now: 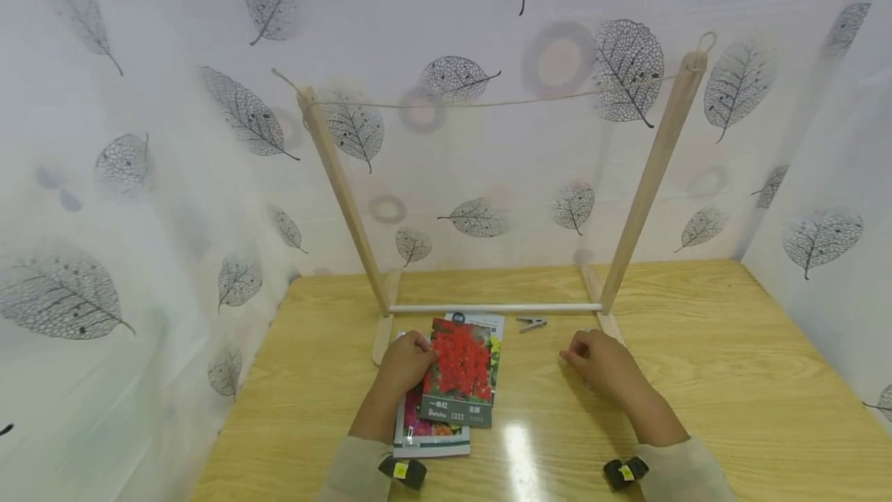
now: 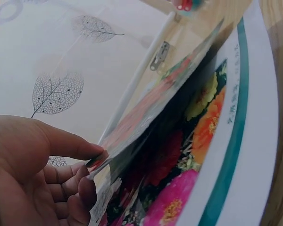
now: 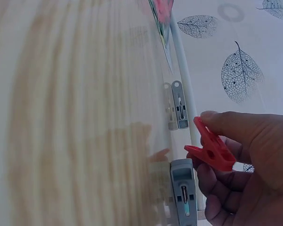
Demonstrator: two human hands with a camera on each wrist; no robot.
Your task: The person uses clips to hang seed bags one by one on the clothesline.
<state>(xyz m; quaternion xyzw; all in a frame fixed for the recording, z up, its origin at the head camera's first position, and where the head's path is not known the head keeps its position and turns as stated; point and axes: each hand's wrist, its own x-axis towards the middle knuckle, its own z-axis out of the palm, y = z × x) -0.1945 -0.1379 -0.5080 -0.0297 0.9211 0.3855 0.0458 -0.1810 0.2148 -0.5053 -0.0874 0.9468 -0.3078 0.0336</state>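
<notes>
1. One left hand (image 1: 406, 366) pinches the left edge of a red-flower seed packet (image 1: 460, 362) between thumb and pointer finger, with the other fingers curled in. The packet sticks out to the right of those fingers, tipped up. A light, firm pinch close to the edge should, I think, stop the paper from creasing.

2. Below it, a pink-and-orange-flower seed packet (image 1: 418, 428) pokes out. It seems best to keep the top packet up off this one, so the two do not slide together.

3. A white-topped packet (image 1: 488, 321) peeks out behind the red-flower one, near the white rod (image 1: 540, 307).

4. Next, a grey clothespin (image 1: 533, 324) lies on the table (image 1: 697, 378) between the hands, and neither hand touches it.

5. The right hand (image 1: 602, 362) pinches a red clothespin (image 3: 216, 153), with the thumb on its top arm (the pointer finger is partly hidden behind it). The red clothespin sits right at the fingertips. Pressing evenly should stop it twisting out.

6. A second grey clothespin (image 3: 183, 188) lies near the right hand's fingers. Careful knuckles would help, as they could bump it.
</notes>
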